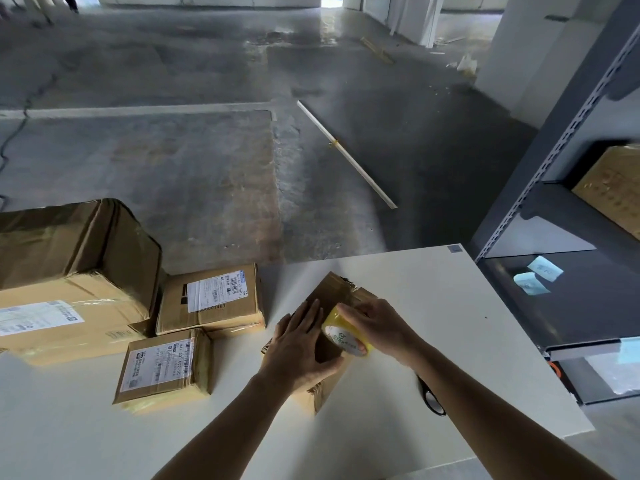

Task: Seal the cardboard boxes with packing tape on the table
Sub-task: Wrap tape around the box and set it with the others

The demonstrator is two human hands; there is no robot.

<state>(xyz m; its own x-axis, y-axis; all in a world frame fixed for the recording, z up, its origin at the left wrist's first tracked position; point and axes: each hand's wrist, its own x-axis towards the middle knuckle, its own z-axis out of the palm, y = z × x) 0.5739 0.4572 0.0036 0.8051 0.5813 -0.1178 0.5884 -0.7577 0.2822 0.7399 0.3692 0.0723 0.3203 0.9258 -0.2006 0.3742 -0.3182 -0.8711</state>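
Box (338, 289) on white table (450, 323) (concrete floor (207, 150))

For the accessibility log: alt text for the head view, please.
A person's left hand presses flat on a small cardboard box on a white table while the right hand holds a yellow tape roll on its top. Three labelled boxes sit to the left.

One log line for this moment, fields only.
step: taping box | left hand: flat on box top | right hand: grips tape roll against box | other boxes: on table, left side
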